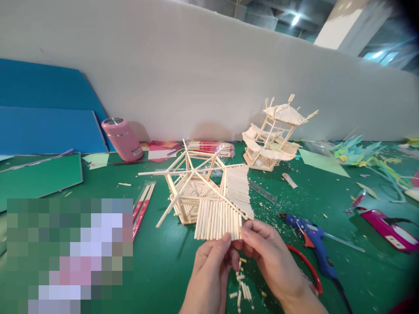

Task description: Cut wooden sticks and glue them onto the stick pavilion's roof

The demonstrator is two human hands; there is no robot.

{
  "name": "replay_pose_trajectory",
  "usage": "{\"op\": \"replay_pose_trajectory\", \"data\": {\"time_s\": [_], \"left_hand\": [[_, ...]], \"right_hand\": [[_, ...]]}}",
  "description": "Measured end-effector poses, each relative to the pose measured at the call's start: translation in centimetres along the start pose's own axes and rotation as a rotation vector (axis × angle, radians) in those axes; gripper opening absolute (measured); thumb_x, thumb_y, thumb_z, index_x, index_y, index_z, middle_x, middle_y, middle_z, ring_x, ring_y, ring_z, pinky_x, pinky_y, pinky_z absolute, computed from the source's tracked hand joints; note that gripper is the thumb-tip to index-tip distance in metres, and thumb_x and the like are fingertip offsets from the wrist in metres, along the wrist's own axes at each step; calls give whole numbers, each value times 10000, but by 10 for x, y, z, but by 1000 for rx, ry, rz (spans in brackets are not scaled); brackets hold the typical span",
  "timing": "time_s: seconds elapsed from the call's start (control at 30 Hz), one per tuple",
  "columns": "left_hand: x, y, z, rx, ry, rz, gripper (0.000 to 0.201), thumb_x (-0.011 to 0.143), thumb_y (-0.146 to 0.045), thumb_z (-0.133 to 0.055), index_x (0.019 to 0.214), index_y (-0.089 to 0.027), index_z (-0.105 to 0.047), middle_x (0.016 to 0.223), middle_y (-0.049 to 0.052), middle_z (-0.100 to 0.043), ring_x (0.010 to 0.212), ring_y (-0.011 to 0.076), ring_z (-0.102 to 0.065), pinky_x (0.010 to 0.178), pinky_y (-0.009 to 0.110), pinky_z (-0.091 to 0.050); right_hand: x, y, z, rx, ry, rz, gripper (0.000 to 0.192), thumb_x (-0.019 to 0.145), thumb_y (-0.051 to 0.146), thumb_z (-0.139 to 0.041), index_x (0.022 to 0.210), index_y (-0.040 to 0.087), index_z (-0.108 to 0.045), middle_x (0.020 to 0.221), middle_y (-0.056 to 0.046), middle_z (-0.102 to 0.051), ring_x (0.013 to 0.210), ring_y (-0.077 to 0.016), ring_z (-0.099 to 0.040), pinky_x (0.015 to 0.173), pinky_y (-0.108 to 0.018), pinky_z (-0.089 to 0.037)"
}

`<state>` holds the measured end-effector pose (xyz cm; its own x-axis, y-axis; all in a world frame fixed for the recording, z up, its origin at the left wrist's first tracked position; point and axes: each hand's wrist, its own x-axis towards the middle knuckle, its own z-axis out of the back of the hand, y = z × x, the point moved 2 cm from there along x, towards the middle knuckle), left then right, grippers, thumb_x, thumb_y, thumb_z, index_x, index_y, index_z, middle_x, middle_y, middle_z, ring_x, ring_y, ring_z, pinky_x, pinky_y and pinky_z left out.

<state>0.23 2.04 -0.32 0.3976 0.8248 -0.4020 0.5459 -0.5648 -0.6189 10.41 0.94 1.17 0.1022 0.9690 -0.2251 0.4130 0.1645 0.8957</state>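
Green matting covers the worktop, which runs back to a white wall. Near the front edge, the left hand and right hand meet at the lower rim of a pale wooden-stick roof model, a hexagonal frame of thin sticks resting on the worktop near its middle. Both grips are pinched together on the bottom edge of one stick panel. Two roof sections look fully clad with sticks; the other sections are bare ribs, so by my judgement most of the cladding is left. Short stick offcuts lie under the wrists. A blue glue gun lies just right of the hands, beside red-handled cutters. A finished stick pavilion stands toward the back edge, and a pink cylindrical flask sits at the back left.
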Motion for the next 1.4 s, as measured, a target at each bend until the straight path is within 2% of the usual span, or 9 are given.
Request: {"op": "replay_pose_trajectory", "data": {"time_s": [0.23,0.57,0.7,0.8,0.97,1.07,1.17,1.27,1.4], "left_hand": [[0,1,3,-1,33,-8,306,763,-289,-593,502,-131,-599,533,25,-535,593,146,-453,624,270,-385],[1,3,4,19,61,-19,301,700,-336,-673,490,-134,-597,515,10,-519,578,138,-446,610,260,-370],[2,11,7,87,46,-9,240,649,-352,-721,569,-137,-654,500,-18,-490,542,116,-404,564,240,-339],[-1,12,5,164,48,-2,211,664,-337,-711,596,-140,-684,563,-5,-524,570,112,-405,586,238,-341],[-6,11,-1,248,67,73,133,670,-293,-706,665,-160,-714,694,22,-579,700,155,-482,689,273,-377],[-9,8,1,341,43,84,130,675,-290,-705,655,-162,-697,617,-6,-543,623,122,-437,616,234,-354],[-13,3,7,427,39,69,193,707,-335,-674,641,-154,-673,536,-31,-479,551,102,-374,550,216,-315],[-17,-2,18,484,50,58,224,736,-350,-645,632,-152,-646,557,-21,-503,554,103,-385,556,220,-318],[-21,-1,34,500,41,114,180,762,-327,-624,700,-159,-642,590,-13,-552,509,85,-352,486,214,-264]], "right_hand": [[2,-2,2,-8,11,3,243,753,328,-634,589,167,-554,518,44,-508,460,-68,-452,456,-195,-341],[-2,0,0,-45,31,36,252,781,325,-606,594,174,-528,538,40,-498,494,-81,-455,491,-203,-372],[-14,1,7,-218,40,74,283,809,345,-568,584,186,-502,541,43,-484,535,-98,-483,541,-216,-395],[-25,-2,13,-399,50,64,270,820,372,-540,624,187,-531,564,26,-510,602,-125,-506,573,-231,-406],[-39,-9,24,-695,-65,65,263,798,400,-560,643,188,-553,572,40,-448,558,-111,-415,489,-217,-344],[-47,-9,40,-803,-99,73,275,845,402,-479,686,195,-566,606,29,-479,571,-121,-445,508,-228,-360],[-61,-7,72,-944,-291,101,231,849,402,-458,831,204,-576,751,-21,-572,676,-164,-534,592,-258,-427],[-78,-10,105,-1186,-438,129,206,825,337,-481,983,214,-530,946,-71,-560,821,-207,-560,709,-317,-463],[-90,-22,125,-1447,-342,84,432,745,188,-480,1172,226,-423,1208,-103,-447,1099,-255,-476,895,-394,-417]]}}
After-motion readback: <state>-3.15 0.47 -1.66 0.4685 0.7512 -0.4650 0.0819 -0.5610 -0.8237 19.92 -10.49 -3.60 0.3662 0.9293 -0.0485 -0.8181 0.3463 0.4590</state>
